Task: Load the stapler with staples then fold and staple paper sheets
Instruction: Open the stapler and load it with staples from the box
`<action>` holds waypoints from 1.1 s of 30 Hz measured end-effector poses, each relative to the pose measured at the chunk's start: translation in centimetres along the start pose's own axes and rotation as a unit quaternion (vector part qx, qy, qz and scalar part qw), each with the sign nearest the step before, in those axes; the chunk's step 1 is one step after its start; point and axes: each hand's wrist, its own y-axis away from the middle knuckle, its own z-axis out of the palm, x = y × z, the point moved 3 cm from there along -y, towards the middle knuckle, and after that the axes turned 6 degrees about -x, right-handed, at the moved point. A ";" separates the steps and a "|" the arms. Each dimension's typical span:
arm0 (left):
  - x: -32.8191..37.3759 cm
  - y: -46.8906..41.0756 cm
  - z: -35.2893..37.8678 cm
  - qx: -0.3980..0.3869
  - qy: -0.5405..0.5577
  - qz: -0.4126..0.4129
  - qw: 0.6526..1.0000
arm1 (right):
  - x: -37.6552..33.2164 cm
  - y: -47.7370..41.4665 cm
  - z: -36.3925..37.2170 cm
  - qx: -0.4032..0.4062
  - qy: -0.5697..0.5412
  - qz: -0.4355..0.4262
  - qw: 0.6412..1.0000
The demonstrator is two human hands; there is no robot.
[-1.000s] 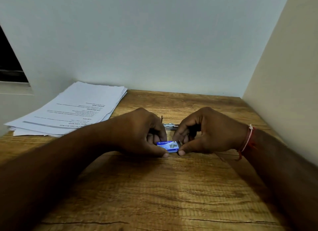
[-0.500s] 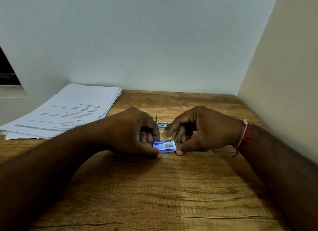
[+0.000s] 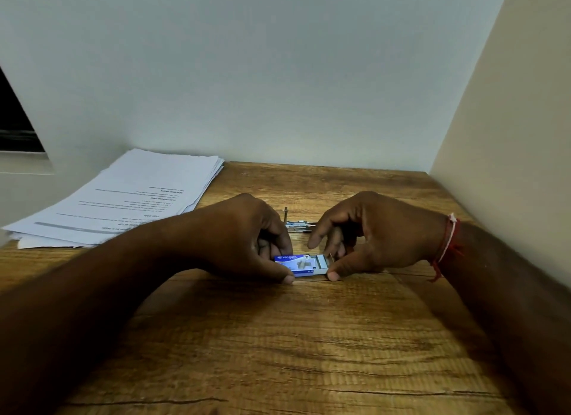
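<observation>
Head view: at the middle of the wooden table (image 3: 278, 353) lies a small blue staple box (image 3: 293, 264), its inner tray (image 3: 323, 262) sticking out to the right. The left hand (image 3: 247, 238) grips the box between its thumb and curled fingers. The right hand (image 3: 380, 232), with a red thread band (image 3: 448, 244) at its wrist, pinches the tray's end. Just beyond them lies the metal stapler (image 3: 298, 225), partly hidden. A stack of printed paper sheets (image 3: 129, 198) sits far left.
</observation>
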 end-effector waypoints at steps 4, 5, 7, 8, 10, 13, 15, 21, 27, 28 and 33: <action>-0.2 0.2 -0.2 0.007 0.001 0.004 1.000 | 0.2 0.3 -0.4 -0.003 -0.002 0.010 1.000; -0.3 0.2 -0.2 0.008 0.002 0.007 1.000 | 0.3 0.3 -0.4 -0.004 -0.002 0.011 1.000; -0.3 0.1 -0.1 0.006 0.005 0.010 1.000 | 0.3 0.3 -0.4 -0.008 0.007 0.013 1.000; -0.3 0.2 -0.1 0.006 0.007 0.010 1.000 | 0.3 0.3 -0.4 -0.010 0.013 0.013 1.000; -0.3 0.2 -0.1 0.010 0.007 0.010 1.000 | 0.1 0.3 -0.4 -0.011 0.026 0.008 1.000; -0.3 0.2 0.0 0.015 0.005 0.015 1.000 | -0.3 0.3 -0.2 0.006 0.042 -0.016 0.999; -0.3 0.2 0.0 0.012 0.010 0.015 1.000 | -0.4 0.1 0.0 0.019 0.046 -0.032 0.998; -0.2 0.2 0.0 0.005 0.023 0.001 1.000 | -0.9 -0.4 0.5 0.030 0.076 -0.005 0.997; -0.1 0.3 0.0 0.008 0.024 -0.005 1.000 | -1.4 -0.4 0.6 0.041 0.038 0.058 0.997; 0.0 0.3 0.0 0.007 0.025 -0.007 1.000 | -1.5 -0.4 0.6 0.045 0.032 0.068 0.996; 0.1 0.3 0.0 0.009 0.019 -0.007 1.000 | -1.7 -0.3 0.6 0.049 0.033 0.095 0.994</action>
